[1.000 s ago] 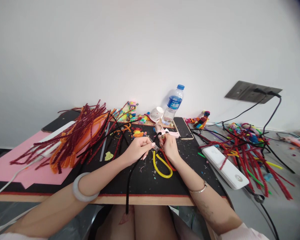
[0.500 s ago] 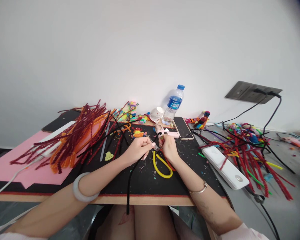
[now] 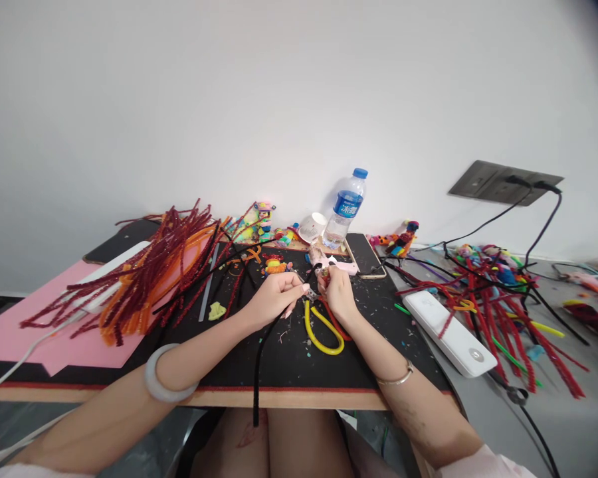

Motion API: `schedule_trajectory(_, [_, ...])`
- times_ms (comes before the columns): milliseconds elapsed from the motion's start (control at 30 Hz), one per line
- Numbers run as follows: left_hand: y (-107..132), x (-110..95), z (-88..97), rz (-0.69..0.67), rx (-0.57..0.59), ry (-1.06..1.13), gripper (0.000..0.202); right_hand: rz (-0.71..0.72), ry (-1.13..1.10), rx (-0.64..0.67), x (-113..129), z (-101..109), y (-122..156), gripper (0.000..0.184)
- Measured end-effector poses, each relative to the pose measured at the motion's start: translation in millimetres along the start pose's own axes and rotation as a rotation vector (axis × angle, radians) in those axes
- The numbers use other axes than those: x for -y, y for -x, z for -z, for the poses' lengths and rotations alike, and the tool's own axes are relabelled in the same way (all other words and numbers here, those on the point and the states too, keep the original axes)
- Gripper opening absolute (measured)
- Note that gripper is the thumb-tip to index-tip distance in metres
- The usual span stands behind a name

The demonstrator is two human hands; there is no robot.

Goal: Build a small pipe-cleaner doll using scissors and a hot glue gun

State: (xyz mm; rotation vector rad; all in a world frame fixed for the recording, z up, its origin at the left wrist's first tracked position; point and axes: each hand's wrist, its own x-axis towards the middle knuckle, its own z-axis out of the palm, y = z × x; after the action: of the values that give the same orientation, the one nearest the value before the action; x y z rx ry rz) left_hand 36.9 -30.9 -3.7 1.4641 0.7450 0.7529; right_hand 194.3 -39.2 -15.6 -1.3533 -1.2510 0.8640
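My left hand point(image 3: 282, 295) is closed in a pinch on a black pipe cleaner point(image 3: 258, 372), whose lower end hangs past the table's front edge; its upper end curls above the fingertips. Just to the right, my right hand point(image 3: 337, 292) is closed too, fingertips pinched around something small and mostly hidden. Between the hands lies a small metal piece point(image 3: 312, 293). Below it are a yellow loop point(image 3: 323, 346) and an orange-red loop point(image 3: 335, 323), partly behind my right hand; whether they join the metal cannot be told. A pink tool like a glue gun point(image 3: 347, 267) lies just beyond.
Dark red and orange pipe cleaners point(image 3: 144, 279) heap over pink paper point(image 3: 14, 325) at left. A water bottle point(image 3: 347, 206), paper cup point(image 3: 313, 227) and phone point(image 3: 366, 255) are at the back. Right: a white power bank point(image 3: 448, 332), red pipe cleaners point(image 3: 518, 345) and cables near the wall socket point(image 3: 503, 182).
My right hand has shifted very slightly, while my left hand stays put on the black pipe cleaner. A dark red and yellow item now shows at the far right edge.
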Motion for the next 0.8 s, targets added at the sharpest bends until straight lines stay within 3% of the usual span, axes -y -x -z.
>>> schedule_trajectory(567, [0.9,4.9,0.9,0.003,0.052,0.007,0.033,-0.124,-0.113,0.029,4.0,2.0,-0.8,0.041])
schedule_trajectory(800, [0.1,3.9,1.7,0.020,0.053,0.029,0.030,-0.179,-0.213,0.050,-5.1,2.8,-8.6,0.047])
